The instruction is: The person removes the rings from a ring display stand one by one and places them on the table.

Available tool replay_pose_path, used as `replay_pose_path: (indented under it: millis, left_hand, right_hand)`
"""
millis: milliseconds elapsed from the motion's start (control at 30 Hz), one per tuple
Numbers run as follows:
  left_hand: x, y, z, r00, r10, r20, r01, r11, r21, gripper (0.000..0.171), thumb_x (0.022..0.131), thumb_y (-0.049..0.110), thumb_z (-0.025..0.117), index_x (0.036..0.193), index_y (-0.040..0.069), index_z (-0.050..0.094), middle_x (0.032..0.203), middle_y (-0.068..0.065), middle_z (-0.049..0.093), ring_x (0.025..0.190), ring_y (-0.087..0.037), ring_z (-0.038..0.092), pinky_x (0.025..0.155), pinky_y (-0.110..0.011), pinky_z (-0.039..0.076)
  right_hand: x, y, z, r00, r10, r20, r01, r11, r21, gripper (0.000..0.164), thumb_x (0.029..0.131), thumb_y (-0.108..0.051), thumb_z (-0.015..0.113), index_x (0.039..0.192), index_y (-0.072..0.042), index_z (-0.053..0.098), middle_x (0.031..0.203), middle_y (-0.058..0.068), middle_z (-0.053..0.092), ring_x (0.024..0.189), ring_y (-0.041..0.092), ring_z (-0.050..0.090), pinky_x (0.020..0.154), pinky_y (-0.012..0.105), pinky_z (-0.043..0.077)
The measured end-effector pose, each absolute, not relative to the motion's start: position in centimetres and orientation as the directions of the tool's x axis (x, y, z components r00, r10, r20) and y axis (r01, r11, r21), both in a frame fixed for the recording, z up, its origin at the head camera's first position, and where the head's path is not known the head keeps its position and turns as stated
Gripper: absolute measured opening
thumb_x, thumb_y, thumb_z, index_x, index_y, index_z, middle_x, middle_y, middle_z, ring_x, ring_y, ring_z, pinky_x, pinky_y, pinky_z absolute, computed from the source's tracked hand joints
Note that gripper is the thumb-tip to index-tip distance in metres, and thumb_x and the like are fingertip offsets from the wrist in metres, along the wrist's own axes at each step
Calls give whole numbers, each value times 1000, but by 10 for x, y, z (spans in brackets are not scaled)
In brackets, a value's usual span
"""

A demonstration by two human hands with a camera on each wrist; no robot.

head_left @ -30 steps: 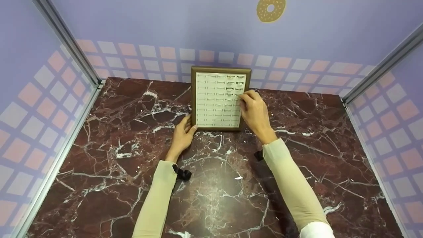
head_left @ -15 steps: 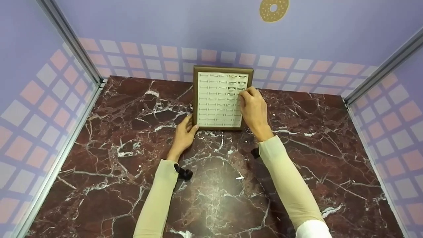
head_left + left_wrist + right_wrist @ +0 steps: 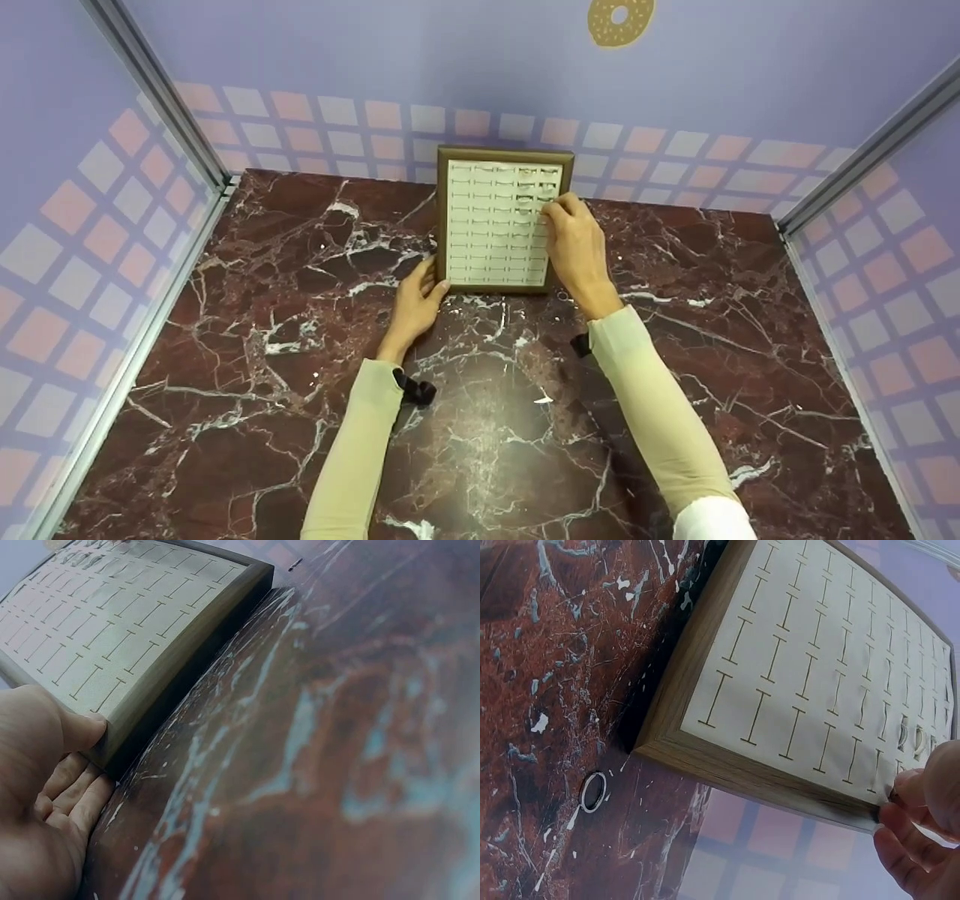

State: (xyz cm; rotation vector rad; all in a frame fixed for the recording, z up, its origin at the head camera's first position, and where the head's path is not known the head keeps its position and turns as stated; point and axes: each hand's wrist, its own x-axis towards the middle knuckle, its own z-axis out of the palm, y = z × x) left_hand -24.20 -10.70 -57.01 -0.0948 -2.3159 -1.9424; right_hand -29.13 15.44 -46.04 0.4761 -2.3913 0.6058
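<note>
A wood-framed ring display board point(image 3: 442, 225) with a cream, slitted face leans upright near the back wall. My left hand point(image 3: 415, 304) grips its lower left corner; the thumb point(image 3: 84, 730) lies on the frame's front and the fingers go round its side. At the board's right edge, my right hand point(image 3: 579, 247) pinches a ring point(image 3: 894, 795) at a slit in the outermost column, mostly covered by the fingertips. Several rings point(image 3: 919, 741) sit in slits of the two right columns, toward the top.
One loose silver ring point(image 3: 583, 795) lies on the dark red marble-patterned table point(image 3: 480, 465) below the board's right side. A white scrap point(image 3: 543, 400) lies nearer the front. Lilac walls point(image 3: 337, 45) with pink and white squares enclose the back and sides.
My right hand has moved slightly up and in against the board, its pinch kept at the right column. The left hand holds the same corner throughout.
</note>
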Motion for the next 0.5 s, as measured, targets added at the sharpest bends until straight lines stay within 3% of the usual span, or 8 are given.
replay_pose_path:
  millis: [500]
  left_hand:
    - [-242, -109, -570, -994, -13, 108, 104, 178, 979, 57, 105, 2, 64, 159, -5, 45, 155, -28, 54, 145, -40, 54, 125, -43, 46]
  right_hand:
    - [-285, 159, -455, -768, -177, 616, -462, 819, -340, 10, 104, -5, 67, 102, -2, 76, 107, 11, 72, 95, 34, 74, 82, 48, 65]
